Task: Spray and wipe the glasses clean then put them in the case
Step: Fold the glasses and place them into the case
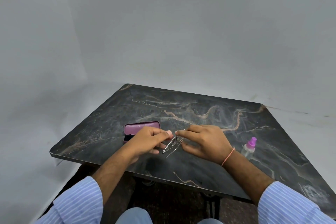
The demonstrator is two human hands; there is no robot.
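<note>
The glasses (173,142) sit folded between both hands above the dark marble table (200,114), near its front edge, with the open purple case (140,129) just behind the left hand (149,140) and the spray bottle (250,148) well apart to the right. The left hand's fingers curl round the frame's near end, while the right hand (203,142) pinches the far end with its 2 leading fingertips. Pressing on a lens could smear it, or a loose pinch could drop the thin frame onto the stone.
</note>
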